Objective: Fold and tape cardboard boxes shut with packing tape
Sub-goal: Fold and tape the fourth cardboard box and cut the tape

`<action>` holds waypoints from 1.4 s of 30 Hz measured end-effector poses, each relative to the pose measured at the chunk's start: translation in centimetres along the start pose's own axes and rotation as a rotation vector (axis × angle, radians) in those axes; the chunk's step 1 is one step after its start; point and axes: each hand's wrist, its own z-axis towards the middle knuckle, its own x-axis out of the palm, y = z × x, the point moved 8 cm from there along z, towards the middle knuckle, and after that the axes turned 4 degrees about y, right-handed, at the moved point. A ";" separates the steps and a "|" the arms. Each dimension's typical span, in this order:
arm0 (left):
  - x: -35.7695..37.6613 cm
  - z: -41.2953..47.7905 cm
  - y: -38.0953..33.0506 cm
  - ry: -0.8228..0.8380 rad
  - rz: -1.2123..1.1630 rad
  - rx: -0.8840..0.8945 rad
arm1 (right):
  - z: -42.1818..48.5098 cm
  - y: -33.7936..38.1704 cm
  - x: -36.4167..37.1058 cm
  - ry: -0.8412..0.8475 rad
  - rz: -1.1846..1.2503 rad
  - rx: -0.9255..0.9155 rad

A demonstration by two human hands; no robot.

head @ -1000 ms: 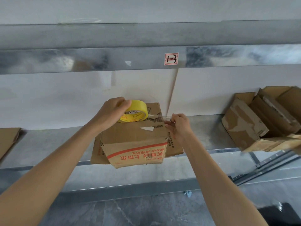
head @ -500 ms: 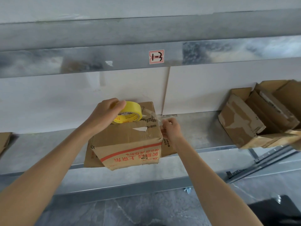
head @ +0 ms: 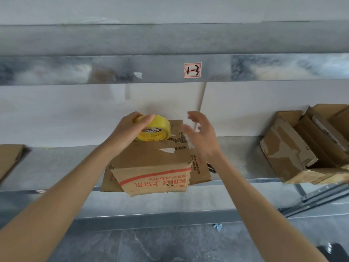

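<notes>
Now the right hand (head: 203,137) has lifted, grip spread; the left hand (head: 129,129) still clasps the tape roll (head: 157,133).

One camera takes all this in, worn on the person's head and facing forward and down along both bare forearms. It sits close: the left hand (head: 130,129), gripping the yellow tape roll (head: 156,133), and the spread right hand (head: 203,137) land mid-frame. Beyond the hands runs the metal shelf (head: 56,163); below the wrists, grey floor (head: 170,242).
</notes>
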 end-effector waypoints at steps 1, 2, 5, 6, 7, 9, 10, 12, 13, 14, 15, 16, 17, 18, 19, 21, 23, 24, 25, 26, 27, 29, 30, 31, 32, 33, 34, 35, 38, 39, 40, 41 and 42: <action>0.1 0.0 0.2 -0.009 -0.014 -0.008 | 0.3 1.3 1.6 0.144 -0.092 -0.024; 0.2 0.1 0.3 -0.022 -0.029 -0.020 | 0.5 1.9 3.2 0.271 -0.210 -0.026; -0.4 0.0 -0.3 -0.083 -0.025 -0.009 | 1.1 0.8 6.5 0.418 -0.509 -0.068; -0.9 0.1 -0.6 -0.096 -0.014 0.005 | 1.2 0.0 7.0 0.421 -0.547 -0.067; -1.2 0.1 -0.9 -0.097 0.004 0.018 | 1.3 -0.7 7.2 0.413 -0.573 -0.066; -1.7 0.2 -1.6 -0.097 0.073 0.045 | 1.2 -1.2 7.2 0.398 -0.607 -0.090; -1.9 0.2 -1.9 -0.105 0.117 0.065 | 1.0 -1.0 7.1 0.404 -0.628 -0.104; -2.7 0.2 -2.7 -0.137 0.217 0.102 | 0.8 -0.7 7.2 0.438 -0.670 -0.119; -3.3 0.2 -3.1 -0.157 0.261 0.128 | 0.8 -0.7 7.2 0.448 -0.692 -0.119; -3.9 0.1 -3.4 -0.176 0.302 0.154 | 0.9 -0.7 7.1 0.449 -0.711 -0.116; -4.5 0.1 -3.6 -0.189 0.345 0.175 | 1.0 -0.8 7.1 0.446 -0.726 -0.113; -4.9 0.1 -3.7 -0.197 0.386 0.191 | 1.1 -0.9 7.1 0.443 -0.741 -0.111; -5.1 0.1 -3.7 -0.196 0.418 0.195 | 1.1 -1.0 7.1 0.442 -0.757 -0.113; -5.2 0.0 -3.7 -0.196 0.440 0.193 | 1.1 -1.0 7.1 0.442 -0.766 -0.115; -5.3 -0.1 -3.8 -0.205 0.475 0.184 | 1.1 -1.0 7.1 0.441 -0.772 -0.117; -5.8 -0.3 -4.1 -0.234 0.692 0.157 | 1.2 -0.9 7.1 0.439 -0.775 -0.120; -6.0 -0.6 -4.0 -0.204 0.996 0.144 | 1.2 -1.0 7.1 0.449 -0.780 -0.114; -6.2 -0.8 -3.5 -0.179 1.068 0.137 | 1.1 -1.1 7.2 0.458 -0.784 -0.111; -6.4 -1.0 -3.1 -0.164 1.086 0.128 | 1.1 -1.1 7.3 0.467 -0.786 -0.109; -6.7 -1.1 -2.5 -0.153 1.057 0.120 | 1.1 -1.2 7.3 0.472 -0.786 -0.107; -7.2 -1.3 -2.0 -0.155 0.973 0.105 | 1.0 -1.2 7.3 0.475 -0.781 -0.104; -8.8 -1.6 -0.5 -0.173 0.681 0.029 | 0.9 -1.4 7.3 0.485 -0.774 -0.096; -9.7 -1.9 0.6 -0.176 0.520 -0.029 | 1.0 -1.5 7.3 0.492 -0.772 -0.091; -10.5 -2.2 1.6 -0.175 0.383 -0.073 | 1.0 -1.6 7.4 0.500 -0.773 -0.086; -10.9 -2.4 2.7 -0.175 0.288 -0.101 | 1.0 -1.6 7.5 0.505 -0.774 -0.083; -11.0 -2.6 3.4 -0.176 0.235 -0.114 | 1.0 -1.6 7.5 0.507 -0.775 -0.081; -11.0 -2.7 3.8 -0.182 0.210 -0.116 | 1.0 -1.7 7.6 0.505 -0.777 -0.079; -11.0 -2.8 3.7 -0.196 0.208 -0.107 | 1.0 -1.7 7.6 0.505 -0.780 -0.080; -11.4 -2.2 2.7 -0.233 0.300 -0.059 | 0.9 -1.7 7.6 0.505 -0.791 -0.084; -11.7 -2.0 2.5 -0.240 0.361 -0.034 | 1.0 -1.7 7.5 0.502 -0.791 -0.081; -11.9 -1.9 2.6 -0.240 0.433 -0.018 | 1.0 -1.8 7.4 0.501 -0.789 -0.076; -11.9 -2.0 3.0 -0.227 0.510 -0.020 | 1.0 -1.8 7.4 0.503 -0.791 -0.072; -11.8 -2.1 3.7 -0.207 0.574 -0.033 | 1.0 -1.9 7.4 0.506 -0.796 -0.070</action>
